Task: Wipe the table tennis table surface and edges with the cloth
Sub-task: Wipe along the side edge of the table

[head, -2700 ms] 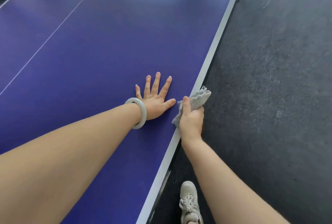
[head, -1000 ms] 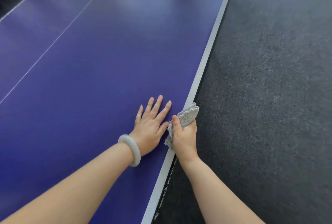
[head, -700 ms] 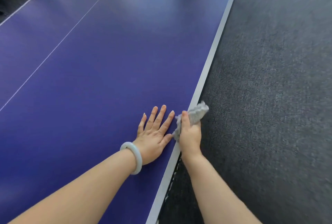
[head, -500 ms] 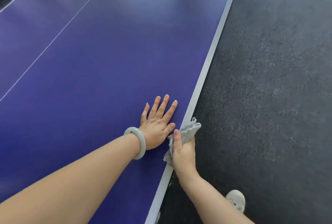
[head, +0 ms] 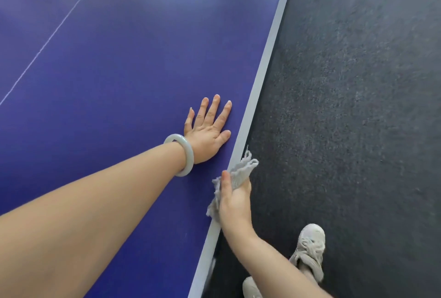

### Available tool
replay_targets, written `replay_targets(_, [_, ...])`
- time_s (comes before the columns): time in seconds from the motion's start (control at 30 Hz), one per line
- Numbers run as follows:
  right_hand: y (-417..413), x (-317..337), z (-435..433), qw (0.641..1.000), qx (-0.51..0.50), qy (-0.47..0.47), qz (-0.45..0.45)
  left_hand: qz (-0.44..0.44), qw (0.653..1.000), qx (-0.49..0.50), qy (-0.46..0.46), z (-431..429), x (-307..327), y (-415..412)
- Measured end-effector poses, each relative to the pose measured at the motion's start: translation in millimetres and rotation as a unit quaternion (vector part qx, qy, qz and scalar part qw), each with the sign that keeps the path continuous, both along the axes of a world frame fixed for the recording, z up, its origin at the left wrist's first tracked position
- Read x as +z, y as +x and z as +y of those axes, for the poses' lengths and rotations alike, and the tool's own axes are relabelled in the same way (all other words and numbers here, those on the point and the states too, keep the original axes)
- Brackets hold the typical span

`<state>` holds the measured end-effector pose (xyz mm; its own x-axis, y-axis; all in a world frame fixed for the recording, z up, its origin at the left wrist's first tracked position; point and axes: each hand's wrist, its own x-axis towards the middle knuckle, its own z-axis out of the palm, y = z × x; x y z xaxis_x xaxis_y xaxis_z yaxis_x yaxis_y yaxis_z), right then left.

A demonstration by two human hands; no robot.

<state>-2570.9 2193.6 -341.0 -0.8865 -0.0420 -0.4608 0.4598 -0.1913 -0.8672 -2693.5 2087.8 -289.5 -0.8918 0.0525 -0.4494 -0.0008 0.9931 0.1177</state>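
Along the table's white edge (head: 256, 87) my right hand (head: 235, 202) clutches the grey cloth (head: 241, 172), wrapped over the rim to scrub it; my left hand (head: 207, 134), fingers flat, braces me on the blue surface

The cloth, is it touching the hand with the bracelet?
Apart. The head view shows blue table top and its pale edge strip between the flat left hand and the grey cloth gripped in the right hand.
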Motion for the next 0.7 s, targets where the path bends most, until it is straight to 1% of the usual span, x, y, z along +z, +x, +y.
replay_targets(0.1, [-72, -1, 6, 0.998, -0.027, 0.044, 0.023, 0.000, 1.000, -0.001, 0.004, 0, -1, 0])
replay_targets(0.17, [-116, -1, 11, 0.998, -0.035, 0.048, 0.023, 0.003, 1.000, -0.002, 0.012, -2, -3, -1])
replay_targets(0.23, [-134, -3, 9, 0.998, -0.038, 0.045, 0.007, 0.009, 1.000, -0.002, 0.017, -4, -5, -1])
replay_targets(0.3, [-122, 1, 9, 0.998, -0.048, 0.030, 0.011, 0.016, 1.000, -0.005, 0.015, -4, -8, -1])
replay_targets(0.37, [-84, 0, 3, 0.997, -0.063, 0.039, 0.016, 0.021, 1.000, -0.003, 0.013, -5, -9, -2])
replay_targets(0.5, [9, -6, -5, 0.999, -0.023, 0.042, 0.008, 0.025, 1.000, -0.001, 0.016, -4, -10, -1])
replay_targets(0.6, [13, -8, -5, 0.999, -0.008, 0.047, -0.006, 0.035, 0.999, -0.003, 0.006, 0, -1, 0])
replay_targets(0.7, [8, -7, -1, 0.998, 0.010, 0.060, 0.007, 0.053, 0.998, -0.017, -0.017, 4, 7, 17])
